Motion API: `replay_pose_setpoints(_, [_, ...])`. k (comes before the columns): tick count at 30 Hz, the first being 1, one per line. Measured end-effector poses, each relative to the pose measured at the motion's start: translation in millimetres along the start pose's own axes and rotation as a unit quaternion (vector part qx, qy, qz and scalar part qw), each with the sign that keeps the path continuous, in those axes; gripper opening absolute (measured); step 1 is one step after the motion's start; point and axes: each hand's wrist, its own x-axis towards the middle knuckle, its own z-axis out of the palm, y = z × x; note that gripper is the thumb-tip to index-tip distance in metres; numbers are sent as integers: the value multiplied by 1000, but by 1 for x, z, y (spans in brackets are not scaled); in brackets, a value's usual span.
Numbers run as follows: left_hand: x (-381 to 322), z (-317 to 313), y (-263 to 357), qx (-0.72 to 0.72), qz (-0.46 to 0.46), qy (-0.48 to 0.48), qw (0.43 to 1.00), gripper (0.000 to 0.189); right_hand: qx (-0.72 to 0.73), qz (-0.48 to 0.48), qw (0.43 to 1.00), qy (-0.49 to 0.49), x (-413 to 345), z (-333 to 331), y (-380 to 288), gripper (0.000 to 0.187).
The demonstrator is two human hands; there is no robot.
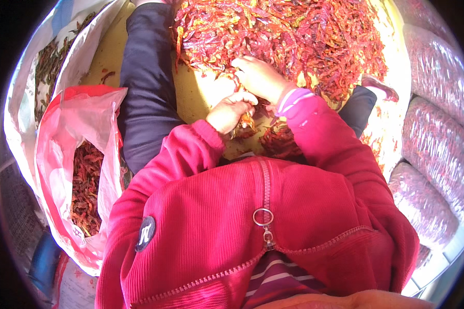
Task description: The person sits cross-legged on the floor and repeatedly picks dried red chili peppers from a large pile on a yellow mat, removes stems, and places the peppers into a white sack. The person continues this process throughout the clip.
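A wide heap of dried red chili peppers (282, 34) is spread on a yellow surface (189, 87) before me. My left hand (230, 111) is curled around a few dried peppers (247, 123), whose pale orange ends stick out below the fingers. Just above and to the right, my right hand (260, 77) reaches over the near edge of the heap, its fingertips bent at the peppers. Whether anything is pinched in it is hard to see in the glare. A smaller pile of dark red peppers (280, 139) lies close to my body, partly behind the right sleeve.
At my left stands an open red-and-white bag (56, 127) with dried red peppers (87, 189) inside. Behind it, a larger white sack (19, 116) holds darker, greenish-brown peppers (50, 69). Several filled clear plastic bags (435, 143) line the right side. My legs (149, 81) flank the heap.
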Motion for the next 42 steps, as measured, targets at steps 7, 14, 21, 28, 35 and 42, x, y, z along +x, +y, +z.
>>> replay_pose_setpoints(7, [1,-6,5,10,-27,21,999,19,156,5,985,67,-63,-31,-9,10])
replay_pose_setpoints(14, [0,-1,2,-3,-56,-41,998,17,228,-51,972,21,-92,-36,-32,9])
replay_pose_setpoints(21, [4,-2,0,69,-39,-52,996,16,177,-67,982,6,-93,-28,-26,13])
replay_pose_setpoints(28, [22,-9,-29,196,36,-75,977,13,74,-145,986,21,-74,-57,-38,24])
replay_pose_setpoints(35, [10,-7,-25,348,64,-80,932,13,-94,-72,987,-111,-85,-52,-36,12])
replay_pose_setpoints(42, [10,-4,-30,529,154,9,835,14,-14,-56,995,-76,-94,-21,-31,12])
